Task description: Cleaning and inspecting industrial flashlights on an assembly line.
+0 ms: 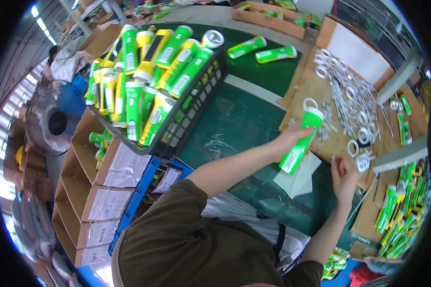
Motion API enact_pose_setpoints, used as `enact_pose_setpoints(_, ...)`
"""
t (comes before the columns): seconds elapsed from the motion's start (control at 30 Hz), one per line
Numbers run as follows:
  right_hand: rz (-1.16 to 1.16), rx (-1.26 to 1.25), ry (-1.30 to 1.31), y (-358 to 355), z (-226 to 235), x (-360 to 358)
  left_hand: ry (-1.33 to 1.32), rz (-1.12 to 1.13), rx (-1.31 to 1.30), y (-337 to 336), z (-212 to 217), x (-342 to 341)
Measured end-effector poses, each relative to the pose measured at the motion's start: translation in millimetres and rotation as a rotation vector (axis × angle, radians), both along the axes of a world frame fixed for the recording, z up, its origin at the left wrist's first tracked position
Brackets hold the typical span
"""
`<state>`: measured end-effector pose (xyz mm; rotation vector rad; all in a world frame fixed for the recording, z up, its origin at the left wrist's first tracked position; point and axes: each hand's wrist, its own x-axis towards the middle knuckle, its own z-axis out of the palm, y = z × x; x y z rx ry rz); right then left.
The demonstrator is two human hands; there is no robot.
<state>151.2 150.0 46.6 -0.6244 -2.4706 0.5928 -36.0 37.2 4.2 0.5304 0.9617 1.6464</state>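
Note:
My left hand (289, 142) is wrapped round a green flashlight (300, 146), its white-rimmed head tilted up and away from me. Just beyond that head lies a white ring (310, 103). Below the flashlight, white sheets (297, 181) rest on the dark green tabletop (239, 124). To the right, my right hand (345, 176) is closed with its fingertips pinched together, apart from the flashlight; whatever may be between them is too small to make out. Close by it is a round white piece with a label (362, 162).
A black crate (170, 143) heaped with green and yellow flashlights stands at the left. Two flashlights (246, 47) lie beyond it. A cardboard tray (301, 81) holds white rings and straps. More flashlights (397, 201) fill boxes at the right. A fan (57, 123) stands far left.

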Motion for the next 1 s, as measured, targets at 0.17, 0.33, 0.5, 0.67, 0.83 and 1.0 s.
enact_pose_setpoints(0.17, 0.123, 0.006, 0.322, -4.4, -10.2, -18.6, 0.023, 0.023, -0.095, -4.5, -0.6, -7.7)
enact_pose_setpoints(0.33, 0.136, -0.17, 0.423, -4.5, -21.6, -21.4, -0.154, 0.016, -0.007, -4.1, 22.2, 8.2)
enact_pose_setpoints(0.5, 0.113, -0.43, 0.499, -8.0, -24.6, -14.7, 0.092, -0.087, 0.07, -6.7, 0.5, 15.2)
enact_pose_setpoints(0.67, 0.154, -0.509, 0.444, -15.4, -25.4, -13.9, -0.15, -0.096, -0.092, -5.7, -2.1, 22.9)
enact_pose_setpoints(0.83, 0.158, -0.573, 0.455, -18.2, -17.1, -15.0, -0.011, -0.161, -0.109, -1.3, 2.4, 25.0)
enact_pose_setpoints(1.0, 0.166, -0.612, 0.491, -18.8, -18.4, -19.1, 0.032, -0.114, -0.114, 0.1, 2.7, 28.5)
